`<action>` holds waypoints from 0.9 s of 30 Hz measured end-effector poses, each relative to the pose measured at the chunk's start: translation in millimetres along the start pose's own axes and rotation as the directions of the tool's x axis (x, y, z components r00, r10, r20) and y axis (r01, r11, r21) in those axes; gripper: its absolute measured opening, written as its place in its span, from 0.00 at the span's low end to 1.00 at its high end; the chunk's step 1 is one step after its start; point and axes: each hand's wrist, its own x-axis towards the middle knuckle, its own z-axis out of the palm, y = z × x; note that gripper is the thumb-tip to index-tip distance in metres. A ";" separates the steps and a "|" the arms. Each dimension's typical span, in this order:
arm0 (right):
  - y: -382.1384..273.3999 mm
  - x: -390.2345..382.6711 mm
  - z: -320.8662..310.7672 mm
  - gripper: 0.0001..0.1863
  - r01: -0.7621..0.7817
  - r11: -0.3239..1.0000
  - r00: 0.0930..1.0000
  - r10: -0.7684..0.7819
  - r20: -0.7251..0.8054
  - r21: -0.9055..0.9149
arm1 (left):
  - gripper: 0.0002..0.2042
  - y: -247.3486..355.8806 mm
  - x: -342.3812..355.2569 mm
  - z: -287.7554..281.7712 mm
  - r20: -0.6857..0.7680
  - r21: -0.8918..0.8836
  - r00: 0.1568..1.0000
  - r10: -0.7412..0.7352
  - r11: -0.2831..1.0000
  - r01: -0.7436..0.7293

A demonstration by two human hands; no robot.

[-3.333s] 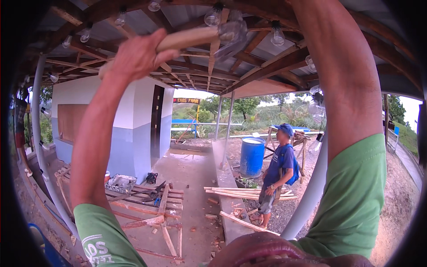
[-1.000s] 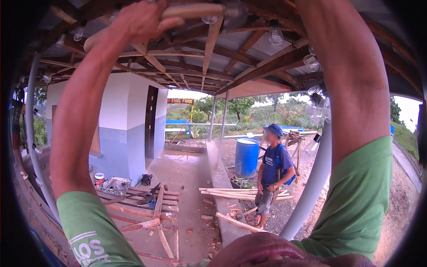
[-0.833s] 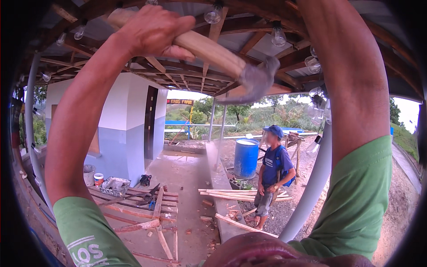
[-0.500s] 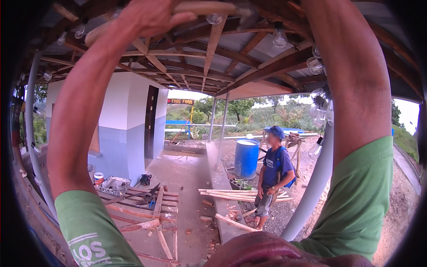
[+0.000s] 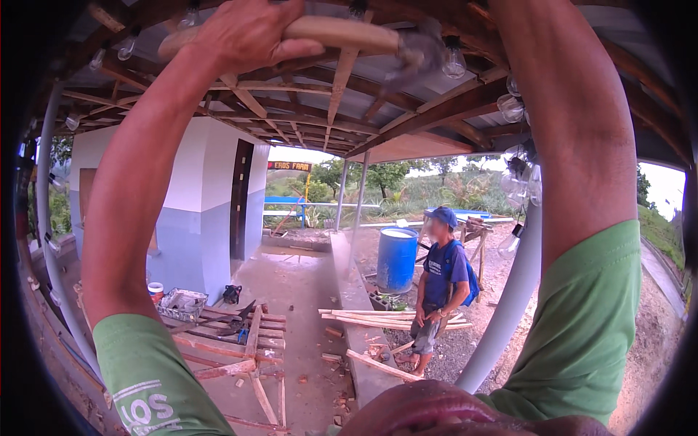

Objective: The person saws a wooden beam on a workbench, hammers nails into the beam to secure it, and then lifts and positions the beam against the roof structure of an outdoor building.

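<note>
My left hand (image 5: 247,33) is raised overhead, its fingers wrapped round the wooden handle of a hammer (image 5: 345,34). The hammer lies nearly level, its dark head (image 5: 422,57) to the right and blurred by motion. Above and behind it run the wooden roof beams (image 5: 465,109). My right arm (image 5: 563,123) reaches up past the top edge, so that hand and whatever it touches are out of the picture. Clear light bulbs (image 5: 454,64) hang from the beams close to the hammer head.
A person (image 5: 440,280) in a blue cap stands to the right, by a blue barrel (image 5: 397,261) and stacked wood strips (image 5: 385,317). Below left is a wooden slatted stand (image 5: 254,330) with tools. A grey post (image 5: 505,305) rises beside my right arm.
The hammer has come lower into view, its head now showing, with my left hand still round the handle. The view has shifted slightly.
</note>
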 end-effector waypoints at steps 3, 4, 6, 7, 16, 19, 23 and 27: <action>-1.2 3.9 -1.7 0.46 0.101 0.994 0.995 -0.100 0.023 -0.039 | 0.31 -23.3 2.0 -14.6 -0.080 0.001 0.942 0.326 0.945 -0.327; -4.0 -1.5 1.9 0.46 0.059 0.998 0.998 -0.059 0.007 0.002 | 0.31 -16.9 8.3 -30.8 -0.074 -0.003 0.943 0.324 0.946 -0.325; -13.3 -13.6 5.3 0.46 0.021 0.999 1.000 -0.021 -0.003 0.048 | 0.37 -3.6 27.2 -60.4 0.375 0.201 0.834 -0.405 0.913 0.354; -21.3 -19.6 2.5 0.46 -0.006 1.000 1.000 0.006 0.029 -0.010 | 0.27 -10.1 13.6 -46.9 0.220 0.143 0.904 -0.366 0.929 0.341; 8.0 8.3 12.1 0.44 0.076 0.990 0.994 -0.084 -0.063 -0.123 | 0.25 59.9 -90.4 -16.3 0.146 -0.721 0.852 -0.503 0.535 0.439; -19.0 -1.6 16.9 0.43 0.017 0.991 0.997 -0.026 -0.074 -0.131 | 0.20 108.0 -235.3 75.5 0.159 -0.851 0.701 -0.695 0.263 0.454; -11.3 -6.5 12.8 0.41 -0.003 0.991 0.997 -0.007 -0.078 -0.132 | 0.18 146.8 -238.7 50.7 0.404 -0.904 0.706 -0.581 -0.372 0.211; -10.3 -3.4 12.0 0.41 0.052 0.992 0.995 -0.062 -0.083 -0.114 | 0.15 122.6 -126.7 12.0 0.546 -0.789 0.585 -0.599 -0.603 0.119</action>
